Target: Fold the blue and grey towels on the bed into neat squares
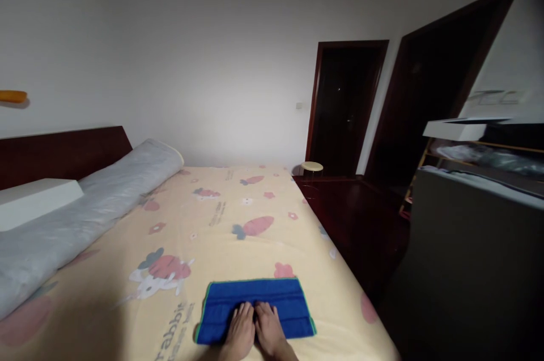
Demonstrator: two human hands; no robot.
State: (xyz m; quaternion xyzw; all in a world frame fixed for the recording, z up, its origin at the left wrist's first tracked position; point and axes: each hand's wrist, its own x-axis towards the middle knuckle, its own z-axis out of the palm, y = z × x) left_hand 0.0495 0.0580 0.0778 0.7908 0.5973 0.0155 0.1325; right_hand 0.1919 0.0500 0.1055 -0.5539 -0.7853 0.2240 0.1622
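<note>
A blue cloth (pixel 283 296) with bright green edging lies spread on the bed, with crease lines running across it. My left hand (pixel 241 326) rests palm down on its near middle, fingers stretched forward. Close beside it, my right hand (pixel 269 327) also lies flat on the cloth, the two hands almost touching. Neither hand shows anything gripped in it. What is beneath the palms is hidden.
A yellow sheet (pixel 221 259) with rabbit and strawberry prints covers the bed. Along the left lie a grey roll (pixel 106 196) and a white box (pixel 42 199). A round stool (pixel 312 166) stands near the dark door (pixel 348 111). A dark cabinet (pixel 476 259) stands right.
</note>
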